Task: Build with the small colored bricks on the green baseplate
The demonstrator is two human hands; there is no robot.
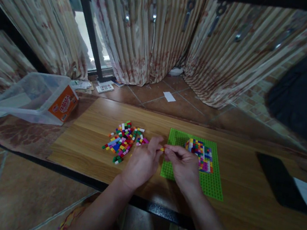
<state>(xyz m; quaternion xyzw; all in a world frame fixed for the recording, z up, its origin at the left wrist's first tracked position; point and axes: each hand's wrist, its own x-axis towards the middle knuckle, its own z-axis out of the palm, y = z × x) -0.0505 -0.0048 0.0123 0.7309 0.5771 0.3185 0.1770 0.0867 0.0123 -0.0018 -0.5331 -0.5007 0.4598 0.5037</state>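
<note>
Fingertips meet over a tiny yellow brick (162, 149)!
The left hand (142, 164) pinches it, fingertip-fine, presumably because it's so small; the right hand (187, 169) bunches its fingertips against it, though whether they grip too, I can't tell. Loose bricks (122, 141) sit at the left's ten o'clock, seemingly for easy reach, the green baseplate (212, 187) under the right; the yellow brick lies at the left's one-to-two o'clock, the right's ten.
</note>
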